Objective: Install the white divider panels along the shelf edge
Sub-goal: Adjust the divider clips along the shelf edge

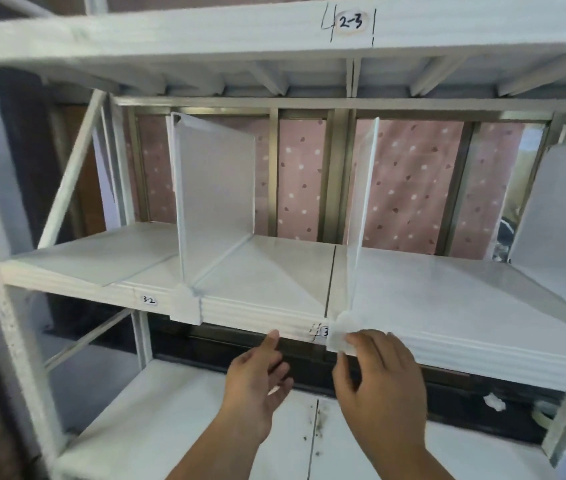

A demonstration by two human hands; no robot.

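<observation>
Three white divider panels stand upright on the middle white shelf point(274, 271). The left panel point(215, 188) sits clipped over the shelf's front edge. The middle panel point(364, 216) is seen edge-on, and its clip point(338, 332) hangs over the front lip. My right hand point(378, 372) pinches that clip with thumb and fingers. My left hand point(257, 372) hovers just below the shelf edge, left of the clip, fingers apart and holding nothing. A third panel point(558, 216) stands at the far right, partly cut off by the frame.
An upper shelf beam point(205, 32) marked "2-3" runs overhead. A lower shelf point(205, 410) lies beneath my hands. White uprights and a diagonal brace point(73, 168) stand at the left. A pink dotted curtain point(302, 174) hangs behind the rack. A "3-2" label point(149, 300) marks the shelf edge.
</observation>
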